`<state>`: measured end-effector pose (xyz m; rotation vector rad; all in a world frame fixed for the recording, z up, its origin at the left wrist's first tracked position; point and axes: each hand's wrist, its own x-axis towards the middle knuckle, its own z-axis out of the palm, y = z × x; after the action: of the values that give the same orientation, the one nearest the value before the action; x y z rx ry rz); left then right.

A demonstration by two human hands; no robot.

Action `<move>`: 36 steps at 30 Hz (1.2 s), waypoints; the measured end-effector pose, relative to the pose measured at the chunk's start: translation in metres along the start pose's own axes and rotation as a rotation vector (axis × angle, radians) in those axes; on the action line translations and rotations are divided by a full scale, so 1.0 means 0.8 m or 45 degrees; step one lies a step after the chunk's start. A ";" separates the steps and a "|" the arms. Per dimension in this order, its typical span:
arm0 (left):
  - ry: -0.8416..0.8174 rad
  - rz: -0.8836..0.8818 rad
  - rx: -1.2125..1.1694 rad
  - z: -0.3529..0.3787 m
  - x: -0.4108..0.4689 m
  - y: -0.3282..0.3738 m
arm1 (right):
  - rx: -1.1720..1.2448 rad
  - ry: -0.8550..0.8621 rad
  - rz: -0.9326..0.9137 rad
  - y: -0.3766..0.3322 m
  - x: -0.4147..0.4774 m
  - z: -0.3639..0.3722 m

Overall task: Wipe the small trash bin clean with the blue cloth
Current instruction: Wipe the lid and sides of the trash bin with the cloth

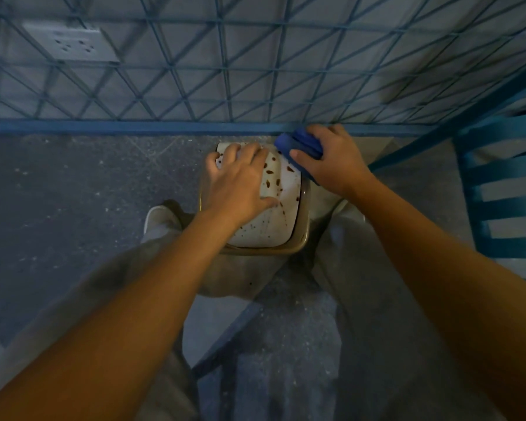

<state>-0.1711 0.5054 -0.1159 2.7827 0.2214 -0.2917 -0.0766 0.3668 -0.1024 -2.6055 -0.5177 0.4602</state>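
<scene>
The small trash bin stands on the floor between my feet, with a white lid spattered with brown-red stains and a tan rim. My left hand lies flat on the lid's left side, fingers spread, pressing it down. A folded blue cloth is gripped in my right hand at the bin's far right corner, where the cloth touches the lid's edge. The bin's body is hidden under the lid and my hands.
A blue metal grille with a bottom rail runs just beyond the bin, with a wall socket behind it. A blue slatted chair stands at the right. My legs and a white shoe flank the bin on the speckled floor.
</scene>
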 end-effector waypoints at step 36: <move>0.037 -0.003 -0.062 0.007 0.002 -0.001 | -0.078 0.073 -0.179 0.000 0.010 0.015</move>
<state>-0.1705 0.5045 -0.1220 2.7404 0.2361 -0.2435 -0.0745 0.3743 -0.1145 -2.6095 -0.7001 0.3271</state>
